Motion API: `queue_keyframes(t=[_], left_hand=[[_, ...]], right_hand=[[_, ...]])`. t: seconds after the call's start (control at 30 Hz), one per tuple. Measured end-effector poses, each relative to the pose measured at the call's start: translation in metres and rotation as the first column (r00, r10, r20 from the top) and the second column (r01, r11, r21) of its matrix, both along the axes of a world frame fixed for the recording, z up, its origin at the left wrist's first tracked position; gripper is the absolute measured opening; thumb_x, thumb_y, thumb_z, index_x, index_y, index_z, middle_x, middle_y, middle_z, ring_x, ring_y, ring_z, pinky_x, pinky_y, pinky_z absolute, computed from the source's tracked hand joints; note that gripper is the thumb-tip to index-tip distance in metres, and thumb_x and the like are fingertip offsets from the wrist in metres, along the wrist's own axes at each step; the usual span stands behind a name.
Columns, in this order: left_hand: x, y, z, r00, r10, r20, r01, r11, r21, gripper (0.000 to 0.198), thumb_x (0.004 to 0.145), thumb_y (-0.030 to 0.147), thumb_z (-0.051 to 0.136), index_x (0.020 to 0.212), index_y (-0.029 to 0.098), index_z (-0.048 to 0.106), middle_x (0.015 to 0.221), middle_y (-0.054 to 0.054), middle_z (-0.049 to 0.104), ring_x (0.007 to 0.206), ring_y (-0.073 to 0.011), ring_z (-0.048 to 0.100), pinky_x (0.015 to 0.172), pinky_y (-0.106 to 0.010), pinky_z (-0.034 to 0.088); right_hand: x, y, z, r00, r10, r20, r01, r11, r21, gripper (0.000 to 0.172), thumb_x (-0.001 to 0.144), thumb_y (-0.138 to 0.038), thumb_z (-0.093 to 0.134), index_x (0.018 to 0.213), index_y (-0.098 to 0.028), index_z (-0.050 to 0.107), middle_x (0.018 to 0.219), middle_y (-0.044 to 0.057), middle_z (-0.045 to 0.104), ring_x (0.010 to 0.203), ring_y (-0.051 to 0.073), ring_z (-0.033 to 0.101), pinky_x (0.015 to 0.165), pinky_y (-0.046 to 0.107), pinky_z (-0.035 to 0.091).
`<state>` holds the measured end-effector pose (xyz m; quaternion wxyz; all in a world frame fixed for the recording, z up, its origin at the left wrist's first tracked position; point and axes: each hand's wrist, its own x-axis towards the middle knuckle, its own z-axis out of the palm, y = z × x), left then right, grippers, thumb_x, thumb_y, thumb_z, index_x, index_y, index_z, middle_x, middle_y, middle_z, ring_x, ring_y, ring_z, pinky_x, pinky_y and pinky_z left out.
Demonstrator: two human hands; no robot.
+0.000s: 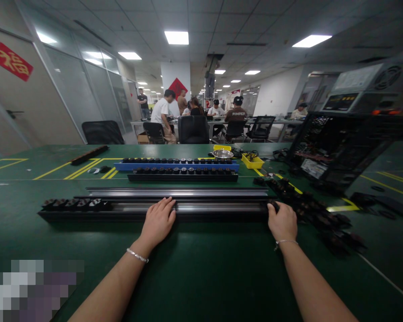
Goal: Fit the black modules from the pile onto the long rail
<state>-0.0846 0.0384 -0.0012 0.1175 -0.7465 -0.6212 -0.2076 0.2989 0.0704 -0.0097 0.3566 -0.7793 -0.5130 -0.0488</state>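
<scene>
A long black channel rail (218, 212) lies crosswise on the green table in front of me. Several black roller-like parts (74, 204) sit in a row at its left end. My left hand (158, 221) rests on the middle of the rail, fingers stretched out over its upper edge, holding nothing. At the rail's right end my right hand (284, 222) is closed, thumb and fingers around a small black part (273, 205) that is mostly hidden by them. Whether this part touches the rail, I cannot tell. Just behind lies another shiny-faced rail (177, 192).
Farther back stand a blue rail (177, 167) and a black rail (183, 177), each lined with rollers. Loose black parts (322, 214) are heaped at right. Beyond are a yellow bin (252, 161), a metal bowl (222, 154) and an open computer case (325, 147). People work in the background.
</scene>
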Motion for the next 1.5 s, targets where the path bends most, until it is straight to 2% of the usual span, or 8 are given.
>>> queue_keyframes(t=[0.77,1.3,1.5], left_hand=[[0.000,0.000,-0.001,1.000,-0.008,-0.005,0.008,1.000,0.029,0.040,0.089,0.033,0.035,0.123,0.021,0.054,0.132,-0.006,0.053,0.123,-0.0231,0.046,0.099,-0.043,0.038],[-0.001,0.001,-0.001,1.000,-0.007,-0.008,0.007,1.000,0.013,0.040,0.089,0.032,0.035,0.123,0.020,0.054,0.133,-0.006,0.052,0.124,-0.0234,0.046,0.099,-0.044,0.038],[-0.001,0.000,-0.002,1.000,-0.011,-0.007,0.011,1.000,0.025,0.040,0.088,0.032,0.036,0.123,0.021,0.054,0.132,-0.006,0.053,0.123,-0.0234,0.046,0.099,-0.044,0.039]], right_hand=[[0.020,0.008,-0.009,0.997,0.002,-0.083,0.007,0.994,0.108,0.043,0.079,-0.039,0.041,0.101,-0.008,0.060,0.101,0.019,0.057,0.099,0.029,0.049,0.087,0.041,0.038],[0.025,0.008,-0.006,0.991,-0.047,-0.123,0.056,0.996,0.067,0.042,0.079,-0.040,0.041,0.104,-0.012,0.060,0.098,0.016,0.059,0.093,0.028,0.050,0.079,0.040,0.040],[0.026,0.007,-0.005,0.989,-0.064,-0.130,0.074,0.994,0.075,0.043,0.079,-0.040,0.040,0.104,-0.011,0.059,0.099,0.016,0.059,0.094,0.028,0.051,0.081,0.040,0.040]])
